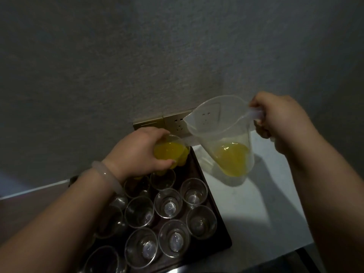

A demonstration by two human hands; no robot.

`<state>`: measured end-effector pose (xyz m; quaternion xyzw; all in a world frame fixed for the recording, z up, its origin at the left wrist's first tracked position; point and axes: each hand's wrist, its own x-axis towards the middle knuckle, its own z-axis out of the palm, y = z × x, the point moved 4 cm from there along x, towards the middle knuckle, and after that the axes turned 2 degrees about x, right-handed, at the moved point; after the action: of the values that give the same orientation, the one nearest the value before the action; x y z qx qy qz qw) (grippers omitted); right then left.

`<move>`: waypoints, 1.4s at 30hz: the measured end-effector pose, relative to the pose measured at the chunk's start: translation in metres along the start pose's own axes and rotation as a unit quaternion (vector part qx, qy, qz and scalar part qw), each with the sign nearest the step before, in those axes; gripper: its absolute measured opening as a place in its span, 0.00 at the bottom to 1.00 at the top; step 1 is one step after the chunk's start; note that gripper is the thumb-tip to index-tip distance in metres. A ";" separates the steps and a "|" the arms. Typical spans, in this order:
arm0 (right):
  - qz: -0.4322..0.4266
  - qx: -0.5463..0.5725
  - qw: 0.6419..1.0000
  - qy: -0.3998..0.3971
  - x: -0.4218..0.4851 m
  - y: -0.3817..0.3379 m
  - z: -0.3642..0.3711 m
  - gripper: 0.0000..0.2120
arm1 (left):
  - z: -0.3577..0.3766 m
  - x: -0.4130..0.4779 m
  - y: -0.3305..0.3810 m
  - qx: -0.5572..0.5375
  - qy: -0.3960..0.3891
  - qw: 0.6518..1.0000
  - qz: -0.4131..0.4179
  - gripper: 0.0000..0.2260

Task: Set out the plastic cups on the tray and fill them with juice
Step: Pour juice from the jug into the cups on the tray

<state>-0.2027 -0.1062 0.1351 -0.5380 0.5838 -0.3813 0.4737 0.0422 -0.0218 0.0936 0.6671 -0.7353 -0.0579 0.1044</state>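
Notably, left hand (136, 152) gripped the flimsy filled plastic cup (169, 150) by its wall; right hand (279, 119) clasped the jug handle (256, 115); squeezing likely spills.

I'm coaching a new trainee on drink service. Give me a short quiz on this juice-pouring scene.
1. True or false: the clear plastic jug gripped by the right hand is full to the brim.
2. Which holds the juice-filled clear plastic cup? A: the left hand. B: the right hand.
3. Fill in: the empty clear cups stand on a dark ____.
Key: 1 false, only a little yellow juice is left; 2 A; 3 tray.
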 end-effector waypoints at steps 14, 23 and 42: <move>0.005 0.097 0.992 0.076 0.013 0.041 -0.003 0.15 | 0.010 0.029 0.036 0.037 -0.128 0.984 0.120 0.34; -0.001 0.090 0.993 0.074 0.017 0.053 -0.002 0.13 | 0.036 0.053 0.037 0.101 -0.198 0.958 0.181 0.33; 0.012 0.016 0.996 0.087 0.026 0.084 0.010 0.13 | 0.078 0.054 0.022 0.166 -0.240 0.929 0.226 0.32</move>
<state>-0.2151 -0.1199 0.0483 -0.4880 0.6230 -0.4300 0.4346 -0.0019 -0.0769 0.0273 0.4569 -0.8690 -0.0683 -0.1772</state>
